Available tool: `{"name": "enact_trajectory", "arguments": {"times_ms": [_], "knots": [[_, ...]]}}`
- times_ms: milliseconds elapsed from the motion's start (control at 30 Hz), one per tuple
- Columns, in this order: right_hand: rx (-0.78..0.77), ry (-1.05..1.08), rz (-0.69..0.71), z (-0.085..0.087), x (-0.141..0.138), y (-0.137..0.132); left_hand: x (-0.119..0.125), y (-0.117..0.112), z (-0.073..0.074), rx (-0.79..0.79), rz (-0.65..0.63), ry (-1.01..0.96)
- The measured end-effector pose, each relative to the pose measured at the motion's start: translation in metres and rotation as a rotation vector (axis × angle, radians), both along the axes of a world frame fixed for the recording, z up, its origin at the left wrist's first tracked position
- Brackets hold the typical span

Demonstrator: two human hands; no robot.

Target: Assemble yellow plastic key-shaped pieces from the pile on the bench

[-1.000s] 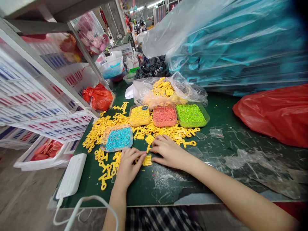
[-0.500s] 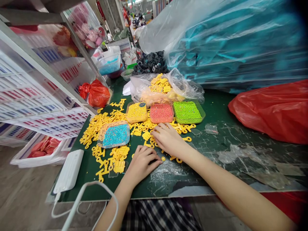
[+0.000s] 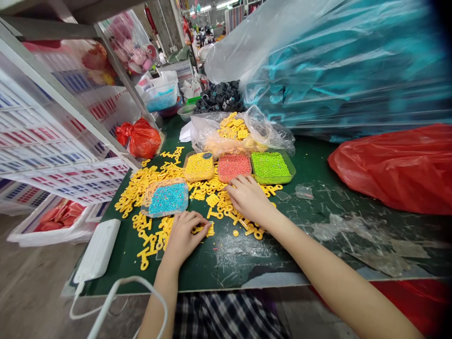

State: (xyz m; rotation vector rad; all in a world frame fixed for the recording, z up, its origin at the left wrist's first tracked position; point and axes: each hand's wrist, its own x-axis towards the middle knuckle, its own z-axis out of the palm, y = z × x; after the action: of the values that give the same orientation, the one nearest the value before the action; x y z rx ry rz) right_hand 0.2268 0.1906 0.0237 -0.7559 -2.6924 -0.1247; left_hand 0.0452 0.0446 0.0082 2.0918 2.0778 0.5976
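My left hand (image 3: 185, 233) is low over the table's left middle, fingers curled. A flat yellow plastic piece (image 3: 211, 230) shows at its thumb and fingertips, pinched there. My right hand (image 3: 247, 197) reaches to the front edge of the tray of red beads (image 3: 234, 165), its fingers bent down over loose yellow plastic pieces (image 3: 222, 207); what its fingertips hold, if anything, is hidden. Just beyond the left hand stands a tray of blue beads (image 3: 168, 197). A small round yellow piece (image 3: 236, 233) lies between the hands.
Trays of yellow beads (image 3: 199, 165) and green beads (image 3: 270, 166) flank the red ones. Behind them sits a clear bag of yellow pieces (image 3: 235, 127). A white power bank (image 3: 97, 252) with cable lies at the left edge. Red plastic (image 3: 395, 169) covers something at the right.
My left hand has moved left, away from the small round piece, with a flat yellow piece now at its fingertips. The right hand stays by the red tray. The view has shifted slightly.
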Motion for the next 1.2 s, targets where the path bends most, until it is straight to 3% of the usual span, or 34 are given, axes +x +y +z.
{"name": "enact_trajectory", "arguments": {"times_ms": [167, 300, 433, 767, 1200], "knots": [[-0.007, -0.027, -0.010, 0.000, 0.000, 0.000, 0.001, -0.002, 0.000, -0.012, 0.024, -0.005], [-0.061, -0.053, 0.068, 0.000, -0.003, -0.006, -0.004, -0.004, 0.001, 0.018, -0.007, 0.064], [-0.109, -0.076, 0.123, 0.002, -0.006, -0.013, -0.005, -0.004, 0.006, 0.070, -0.075, 0.204], [-0.205, -0.072, 0.089, 0.006, -0.006, -0.020, -0.006, -0.005, 0.023, 0.167, -0.295, 0.514], [-0.246, -0.065, 0.092, 0.006, -0.003, -0.021, -0.005, -0.007, 0.024, 0.116, -0.299, 0.482]]}}
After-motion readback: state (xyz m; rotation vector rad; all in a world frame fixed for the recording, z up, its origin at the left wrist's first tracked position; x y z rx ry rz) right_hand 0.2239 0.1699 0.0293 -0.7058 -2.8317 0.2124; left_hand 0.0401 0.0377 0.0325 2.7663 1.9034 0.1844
